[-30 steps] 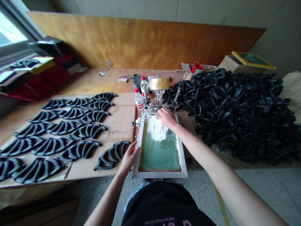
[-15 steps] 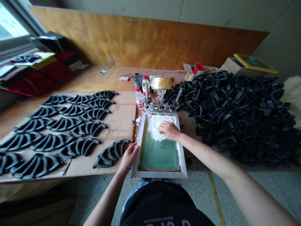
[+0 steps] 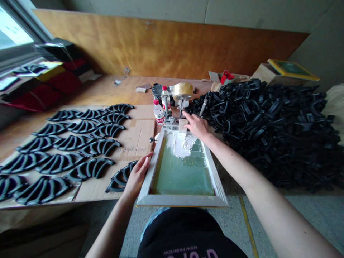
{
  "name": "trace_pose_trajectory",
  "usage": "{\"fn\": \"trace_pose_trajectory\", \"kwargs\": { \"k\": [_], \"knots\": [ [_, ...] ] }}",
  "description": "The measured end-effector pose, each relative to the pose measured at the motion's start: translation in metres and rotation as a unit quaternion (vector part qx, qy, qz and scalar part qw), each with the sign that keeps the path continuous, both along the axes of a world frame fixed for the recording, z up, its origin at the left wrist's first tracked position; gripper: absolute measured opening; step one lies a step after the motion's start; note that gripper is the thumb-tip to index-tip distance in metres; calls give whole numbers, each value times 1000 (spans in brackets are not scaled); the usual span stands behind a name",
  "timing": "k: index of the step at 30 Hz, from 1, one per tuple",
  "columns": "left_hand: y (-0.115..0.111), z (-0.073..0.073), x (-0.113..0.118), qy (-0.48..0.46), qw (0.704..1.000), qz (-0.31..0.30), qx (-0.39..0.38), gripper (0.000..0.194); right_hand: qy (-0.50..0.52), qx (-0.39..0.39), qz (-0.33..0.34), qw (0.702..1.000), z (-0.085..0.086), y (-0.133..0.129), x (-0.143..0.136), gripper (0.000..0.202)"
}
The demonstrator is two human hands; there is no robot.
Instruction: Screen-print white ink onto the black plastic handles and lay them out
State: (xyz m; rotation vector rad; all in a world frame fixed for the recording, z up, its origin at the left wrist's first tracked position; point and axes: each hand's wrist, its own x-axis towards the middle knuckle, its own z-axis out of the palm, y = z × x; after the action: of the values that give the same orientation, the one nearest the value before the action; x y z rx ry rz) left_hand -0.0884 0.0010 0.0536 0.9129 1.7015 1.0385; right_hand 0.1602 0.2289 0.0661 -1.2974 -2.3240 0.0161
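In the lower middle of the frame, right between both hands, a silver-edged screen (image 3: 182, 200). Long side running up and down the frame, near end just in front of the black shirt (image 3: 185, 234). Closer to that end, at its left side, the left hand (image 3: 137, 172), fingers bent in. Hard to tell if gripping the edge or only touching, with fingertips partly hidden. Up by the far end, just above and right of white paste (image 3: 177, 145), the right hand (image 3: 197, 125), on a long arm from the lower right. Fingers spread wide, pointing upper left, just beside a small pale block (image 3: 183, 126). On the desk (image 3: 107, 93), black parts (image 3: 100, 172) at left, a black heap (image 3: 268, 132) at right.
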Motion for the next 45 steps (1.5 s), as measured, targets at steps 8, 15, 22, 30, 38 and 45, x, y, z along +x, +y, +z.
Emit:
{"fn": "trace_pose_trajectory", "kwargs": {
  "k": [8, 15, 22, 30, 38, 45],
  "knots": [
    [72, 59, 17, -145, 962, 55, 226, 57, 125, -113, -167, 971, -58, -18, 88, 16],
    [57, 27, 40, -157, 973, 79, 152, 60, 25, -194, 84, 977, -101, -86, 45, 25],
    [-26, -37, 74, -243, 968, 18, -67, 65, 9, -166, 203, 965, -54, -137, -12, 11],
    [-100, -93, -16, -117, 934, 335, -39, 61, -23, -203, 346, 916, -74, -191, -144, 26],
    [-132, -157, -91, -13, 917, 364, -164, 56, -200, -291, 221, 909, -123, -166, -221, 33],
    [-102, -161, -138, 100, 939, 219, -247, 52, -176, -275, 231, 916, -137, -161, -248, 37]
  ]
}}
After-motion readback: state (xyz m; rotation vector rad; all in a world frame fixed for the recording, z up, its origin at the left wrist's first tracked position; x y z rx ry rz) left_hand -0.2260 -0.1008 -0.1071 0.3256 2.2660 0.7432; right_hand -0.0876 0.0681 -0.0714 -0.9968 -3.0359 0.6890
